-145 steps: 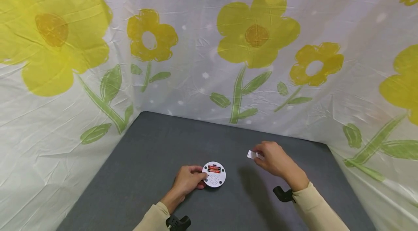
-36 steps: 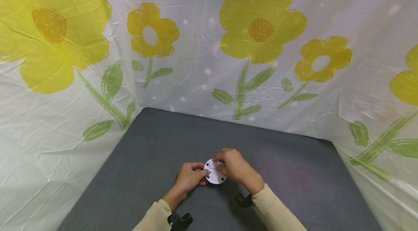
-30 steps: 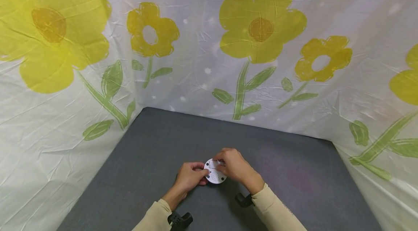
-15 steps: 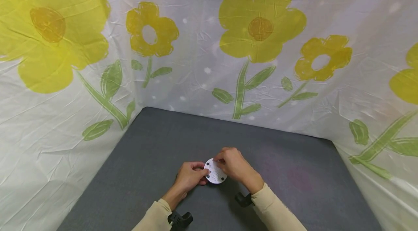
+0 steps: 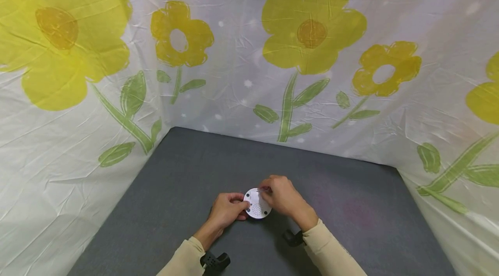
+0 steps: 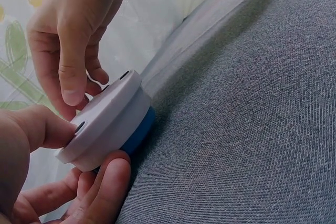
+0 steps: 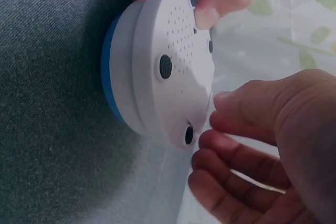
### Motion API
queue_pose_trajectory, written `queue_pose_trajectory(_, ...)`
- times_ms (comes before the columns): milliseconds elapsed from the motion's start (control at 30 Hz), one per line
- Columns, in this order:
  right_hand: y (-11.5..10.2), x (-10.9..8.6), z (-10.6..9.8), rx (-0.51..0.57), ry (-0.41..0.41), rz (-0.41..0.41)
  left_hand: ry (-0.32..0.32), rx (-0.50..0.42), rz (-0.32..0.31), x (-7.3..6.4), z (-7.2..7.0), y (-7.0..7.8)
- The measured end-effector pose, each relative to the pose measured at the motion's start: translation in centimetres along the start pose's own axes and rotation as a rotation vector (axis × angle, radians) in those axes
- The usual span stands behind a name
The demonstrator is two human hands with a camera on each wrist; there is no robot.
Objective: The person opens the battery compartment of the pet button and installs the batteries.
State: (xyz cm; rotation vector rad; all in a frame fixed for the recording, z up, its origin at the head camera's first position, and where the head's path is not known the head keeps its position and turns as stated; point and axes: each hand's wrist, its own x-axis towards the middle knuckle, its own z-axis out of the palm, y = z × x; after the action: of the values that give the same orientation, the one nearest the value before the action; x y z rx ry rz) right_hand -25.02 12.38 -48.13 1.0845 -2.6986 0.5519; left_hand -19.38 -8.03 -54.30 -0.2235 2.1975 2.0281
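My left hand (image 5: pixel 227 210) pinches the left edge of a round white device (image 5: pixel 258 210), thumb on the upper face and fingers underneath. This face has small speaker holes and dark round feet (image 7: pixel 165 66); no batteries show. A blue part (image 6: pixel 139 134) lies at the bottom, against the table. At the far right edge is my right hand (image 5: pixel 284 197), its thumb and fingers loosely bent. In the right wrist view, the right hand (image 7: pixel 262 135) has nothing between thumb and fingers. Its fingertips are close to the device's edge; whether they touch it is unclear.
A dark grey cloth-covered table (image 5: pixel 187 172) lies under both hands. White sheeting (image 5: pixel 234 107) printed with yellow flowers hangs behind and along the sides. Black wrist cameras (image 5: pixel 215 263) sit on both wrists.
Earlier, my right hand held a white cover off to the right, with two red batteries exposed. The cover now sits over them. My right hand has just shifted slightly right; my left keeps its grip.
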Motion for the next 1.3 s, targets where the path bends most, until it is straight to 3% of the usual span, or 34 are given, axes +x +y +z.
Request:
queue_pose_trajectory(367, 0.2, -0.7, 0.5, 0.073, -0.078, 0.200, -0.002, -0.008, 0.016, 0.1, 0.2, -0.1)
queue_pose_trajectory(667, 0.3, -0.9, 0.8, 0.138, -0.020, 0.267, -0.014, -0.003, 0.012, 0.1, 0.2, -0.1)
queue_pose_trajectory(1000, 0.5, -1.4, 0.9, 0.230, -0.016, 0.326, -0.005, 0.000, 0.005, 0.1, 0.3, 0.0)
queue_pose_trajectory(1300, 1.0, -3.7, 1.0, 0.389, -0.008, 0.487, -0.005, -0.016, -0.001, 0.2, 0.3, 0.0)
